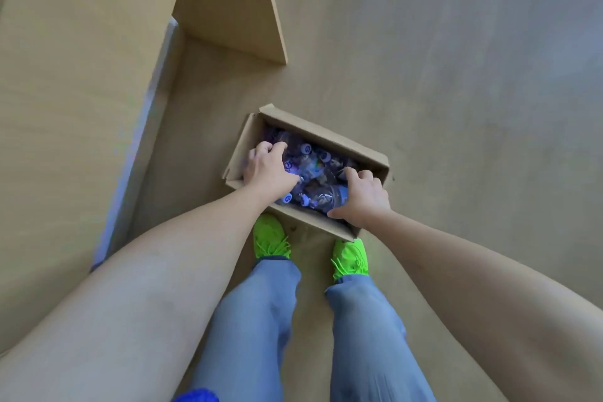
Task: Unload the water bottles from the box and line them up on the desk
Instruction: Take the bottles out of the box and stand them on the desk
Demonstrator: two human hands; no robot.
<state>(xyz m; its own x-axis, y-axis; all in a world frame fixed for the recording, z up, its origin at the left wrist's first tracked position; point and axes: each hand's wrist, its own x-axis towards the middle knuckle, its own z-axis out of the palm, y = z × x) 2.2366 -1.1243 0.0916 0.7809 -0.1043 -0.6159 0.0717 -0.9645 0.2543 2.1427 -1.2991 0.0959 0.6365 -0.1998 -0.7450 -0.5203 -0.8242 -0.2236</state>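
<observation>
head view: picking stage; left hand (268, 170) and right hand (363, 197) curl over bottles (313, 173) in the box (326, 135), grip unclear; next, lift to table (65, 75).

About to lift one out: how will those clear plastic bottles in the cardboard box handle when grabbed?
The water bottles look thin-walled and clear, so probably squashy under a firm squeeze. They lie jumbled in the box, so neighbours may shift as one comes out. Being round, one laid on its side would likely roll. Both the left hand and right hand are reaching in.

Bottles (321, 197) in box (329, 135) on floor (456, 91)
</observation>
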